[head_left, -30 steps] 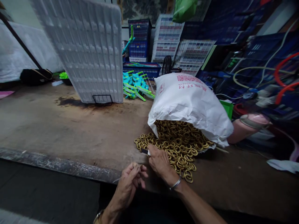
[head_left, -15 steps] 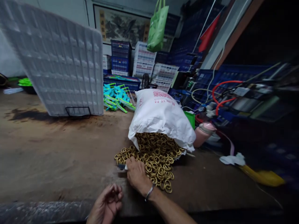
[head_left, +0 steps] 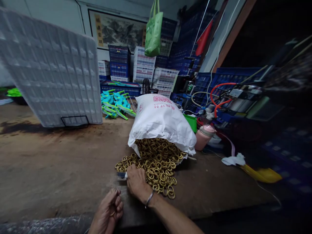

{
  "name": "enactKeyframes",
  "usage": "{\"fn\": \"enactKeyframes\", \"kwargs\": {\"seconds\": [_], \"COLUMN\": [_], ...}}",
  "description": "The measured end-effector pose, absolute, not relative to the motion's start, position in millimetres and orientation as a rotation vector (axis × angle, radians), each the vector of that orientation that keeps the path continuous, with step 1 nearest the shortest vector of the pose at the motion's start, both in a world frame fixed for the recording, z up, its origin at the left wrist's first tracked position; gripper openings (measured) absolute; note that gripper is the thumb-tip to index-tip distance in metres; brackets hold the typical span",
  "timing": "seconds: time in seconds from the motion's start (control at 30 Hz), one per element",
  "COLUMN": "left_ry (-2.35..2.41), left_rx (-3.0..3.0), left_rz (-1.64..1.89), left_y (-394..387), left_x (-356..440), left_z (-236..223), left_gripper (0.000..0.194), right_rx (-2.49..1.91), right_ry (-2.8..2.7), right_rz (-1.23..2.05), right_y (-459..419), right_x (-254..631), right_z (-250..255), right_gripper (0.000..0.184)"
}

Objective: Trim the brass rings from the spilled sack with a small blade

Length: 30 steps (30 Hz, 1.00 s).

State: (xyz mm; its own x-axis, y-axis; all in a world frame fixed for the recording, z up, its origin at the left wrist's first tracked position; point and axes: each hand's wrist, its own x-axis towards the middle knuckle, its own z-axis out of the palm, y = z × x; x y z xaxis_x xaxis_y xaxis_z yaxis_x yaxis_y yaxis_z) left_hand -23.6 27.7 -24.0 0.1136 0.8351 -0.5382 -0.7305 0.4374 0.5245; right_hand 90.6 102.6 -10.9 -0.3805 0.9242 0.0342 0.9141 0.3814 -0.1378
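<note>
Brass-coloured rings [head_left: 159, 174] spill in a heap from the mouth of a white woven sack [head_left: 159, 118] lying on the table. My right hand [head_left: 136, 182], with a metal bracelet at its wrist, is at the heap's near left edge. Its fingers are bent down against the rings, and the fingertips are hidden. Beside them lies a small dark item [head_left: 121, 175] with a white bit at the hand; whether I hold it, I cannot tell. My left hand [head_left: 107, 209] is curled above the table's front, palm inward, and the golden arc of a ring [head_left: 112, 214] shows within its fingers.
A ribbed translucent panel [head_left: 56, 74] stands in a black wire holder [head_left: 75, 121] at the left. Turquoise and green plastic parts [head_left: 115, 103] lie behind. A pink bottle [head_left: 204, 136] and a machine with red hoses [head_left: 240, 99] are right of the sack. Stacked crates [head_left: 143, 61] rise at the back.
The view has swung slightly to the right. My left hand has curled further, and a golden arc now shows in it. My right hand stays at the heap's edge.
</note>
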Motion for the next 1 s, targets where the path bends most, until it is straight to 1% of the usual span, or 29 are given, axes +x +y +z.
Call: {"fn": "enactKeyframes", "kwargs": {"seconds": [0.13, 0.2, 0.3, 0.43, 0.5, 0.57, 0.67, 0.73, 0.9, 1.0], "left_ry": [1.018, 1.129, 1.246, 1.222, 1.166, 1.141, 1.143, 1.128, 1.118, 1.128], "left_rx": [0.372, 0.498, 0.67, 0.773, 0.782, 0.781, 0.797, 0.804, 0.758, 0.741], "left_rz": [1.215, 1.26, 1.274, 1.276, 1.263, 1.245, 1.232, 1.22, 1.214, 1.192], "left_y": [36, 43, 54, 64, 66, 66, 66, 66, 69, 70], "left_x": [-19, -17, -15, -11, -8, -7, -8, -9, -8, -8], "left_z": [-23, -22, -21, -18, -17, -16, -16, -17, -22, -23], "left_gripper": [0.037, 0.042, 0.044, 0.043, 0.04, 0.035, 0.029, 0.029, 0.031, 0.027], "right_rx": [-1.612, -1.589, -1.495, -1.291, -1.236, -1.211, -1.169, -1.15, -1.182, -1.211], "right_ry": [-2.471, -2.402, -2.259, -2.021, -1.92, -1.864, -1.827, -1.82, -1.888, -1.921], "right_rz": [0.204, 0.288, 0.546, 1.078, 1.244, 1.339, 1.404, 1.416, 1.334, 1.289], "right_y": [103, 106, 112, 115, 113, 111, 109, 109, 108, 107], "right_x": [99, 105, 114, 125, 128, 130, 131, 132, 131, 128], "right_z": [-8, -6, -4, -6, -7, -8, -7, -7, -6, -5], "right_gripper": [0.023, 0.019, 0.009, 0.01, 0.009, 0.009, 0.009, 0.009, 0.009, 0.008]}}
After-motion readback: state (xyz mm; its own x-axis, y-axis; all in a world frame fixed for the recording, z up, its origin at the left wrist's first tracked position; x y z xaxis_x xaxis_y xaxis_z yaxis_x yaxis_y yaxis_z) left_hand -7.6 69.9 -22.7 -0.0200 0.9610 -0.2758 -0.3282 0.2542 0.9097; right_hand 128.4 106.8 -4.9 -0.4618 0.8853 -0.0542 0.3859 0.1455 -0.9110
